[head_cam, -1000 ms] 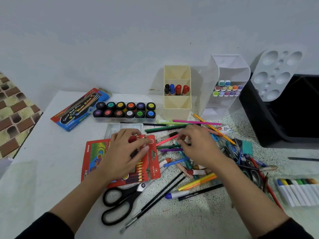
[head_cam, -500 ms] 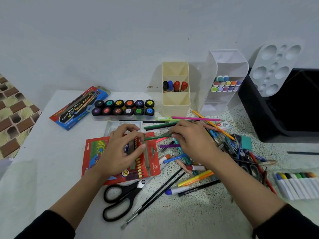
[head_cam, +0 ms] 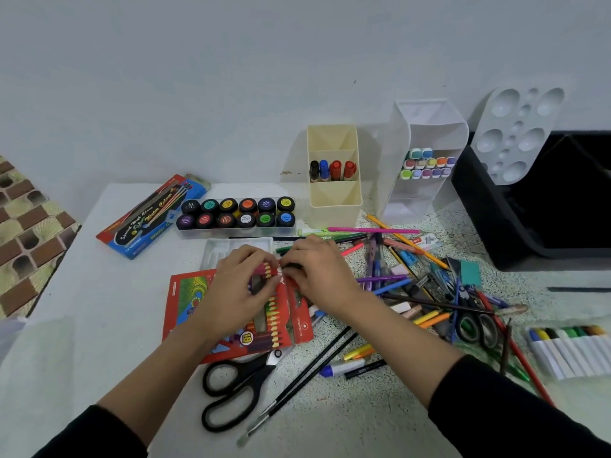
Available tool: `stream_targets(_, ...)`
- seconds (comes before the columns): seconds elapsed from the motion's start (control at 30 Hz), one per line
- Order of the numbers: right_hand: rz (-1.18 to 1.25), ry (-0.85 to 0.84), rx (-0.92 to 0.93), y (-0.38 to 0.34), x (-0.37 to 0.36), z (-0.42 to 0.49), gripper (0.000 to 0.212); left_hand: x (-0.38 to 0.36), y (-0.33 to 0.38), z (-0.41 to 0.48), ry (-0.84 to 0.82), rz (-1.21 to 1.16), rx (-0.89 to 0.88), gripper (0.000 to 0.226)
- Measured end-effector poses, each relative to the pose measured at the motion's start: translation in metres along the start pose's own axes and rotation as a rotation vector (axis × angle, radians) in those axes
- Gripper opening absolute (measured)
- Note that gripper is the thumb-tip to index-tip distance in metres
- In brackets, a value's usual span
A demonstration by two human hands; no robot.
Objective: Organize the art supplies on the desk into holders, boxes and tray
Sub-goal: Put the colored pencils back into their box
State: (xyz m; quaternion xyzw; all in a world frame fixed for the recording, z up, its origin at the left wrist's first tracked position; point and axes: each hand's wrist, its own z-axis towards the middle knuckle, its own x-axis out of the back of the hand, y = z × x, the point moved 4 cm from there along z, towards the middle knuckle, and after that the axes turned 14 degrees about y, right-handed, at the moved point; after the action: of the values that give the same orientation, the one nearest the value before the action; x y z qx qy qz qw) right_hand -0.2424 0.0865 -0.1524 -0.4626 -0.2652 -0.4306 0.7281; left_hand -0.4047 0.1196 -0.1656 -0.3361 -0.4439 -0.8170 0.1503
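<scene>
An open red box of coloured pencils (head_cam: pixel 188 302) lies flat at the desk's middle. My left hand (head_cam: pixel 238 289) rests on it, with the fingers curled over the pencil tips at its top end. My right hand (head_cam: pixel 317 272) meets it from the right and pinches a dark pencil (head_cam: pixel 293 266) at the box's upper edge; most of that pencil is hidden. A loose heap of pencils, pens and crayons (head_cam: pixel 413 279) spreads to the right. A cream holder (head_cam: pixel 334 200) with markers and a white holder (head_cam: pixel 426 127) with several capped markers stand at the back.
Black scissors (head_cam: pixel 238 391) and two thin brushes (head_cam: pixel 314 368) lie near the front. A tray of paint pots (head_cam: pixel 238 228), a blue watercolour box (head_cam: pixel 148 219) and a clear tray (head_cam: pixel 224 249) sit behind. A black bin (head_cam: pixel 489 219), a white palette (head_cam: pixel 515 133) and a marker set (head_cam: pixel 572 352) are on the right.
My right hand took a green pencil from the heap and moved left to the top of the red box. My left hand shifted up along the box.
</scene>
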Motion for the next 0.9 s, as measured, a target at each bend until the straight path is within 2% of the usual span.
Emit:
stream_targets(0.1, -0.030, 0.011, -0.115, 0.017, 0.014, -0.007, 0.019, 0.001, 0.000, -0.002, 0.012, 0.006, 0.002, 0.011)
stream_targets(0.23, -0.061, -0.033, -0.184, 0.034, 0.025, -0.013, 0.012, 0.000, 0.001, -0.002, 0.014, 0.013, 0.019, 0.010)
stream_targets(0.47, 0.017, -0.070, -0.111, -0.001, 0.001, 0.006, 0.014, -0.003, 0.003, 0.001, 0.027, 0.017, 0.011, 0.009)
stream_targets(0.6, -0.016, -0.047, -0.203, 0.016, 0.013, 0.001, 0.016, -0.001, 0.001, 0.000, 0.026, -0.006, -0.002, 0.008)
stream_targets(0.77, -0.008, -0.030, -0.220, 0.026, 0.017, -0.002, 0.007, 0.000, 0.004, 0.000, 0.027, 0.011, -0.019, 0.007)
stream_targets(0.9, -0.036, -0.036, -0.148, 0.002, 0.001, 0.006, 0.010, -0.002, 0.005, 0.001, 0.035, 0.007, -0.032, 0.008)
